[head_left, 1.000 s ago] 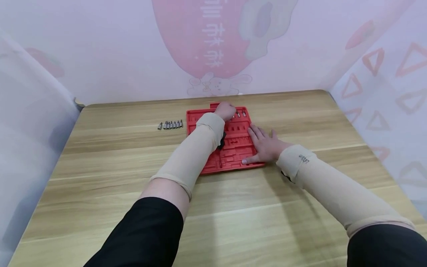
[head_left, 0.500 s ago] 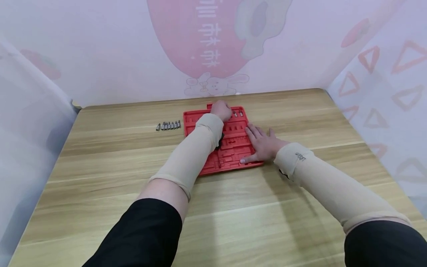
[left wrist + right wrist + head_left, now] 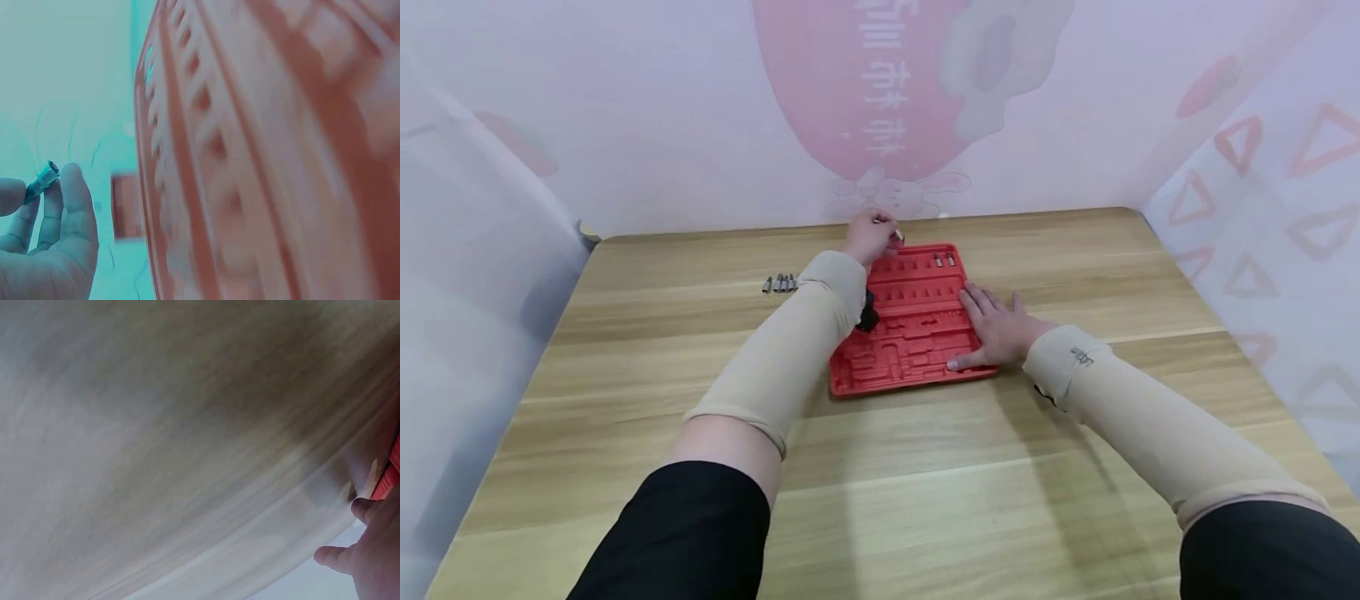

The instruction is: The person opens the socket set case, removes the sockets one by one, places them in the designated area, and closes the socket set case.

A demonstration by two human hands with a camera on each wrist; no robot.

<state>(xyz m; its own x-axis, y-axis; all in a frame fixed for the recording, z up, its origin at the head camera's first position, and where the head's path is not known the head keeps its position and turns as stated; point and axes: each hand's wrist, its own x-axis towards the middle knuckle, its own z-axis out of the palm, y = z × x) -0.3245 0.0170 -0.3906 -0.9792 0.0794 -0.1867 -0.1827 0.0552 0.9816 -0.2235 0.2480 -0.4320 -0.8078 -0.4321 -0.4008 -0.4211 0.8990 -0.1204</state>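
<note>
My left hand is raised over the far left corner of a red moulded case. Between thumb and fingers it pinches a small silvery metal socket, which also shows at the fingertips in the head view. My right hand lies with fingers spread on the case's right edge, thumb over its front right part. Two sockets sit in the right end of the case's back row; the other slots that show there hold nothing. My left forearm hides part of the case's left side.
Several metal sockets stand in a row on the wooden table, left of the case and partly behind my left sleeve. A pale printed backdrop rises right behind the table's far edge.
My left hand has moved left and away from the back row, and a socket now shows in its fingers. My right hand stays on the case's edge.
</note>
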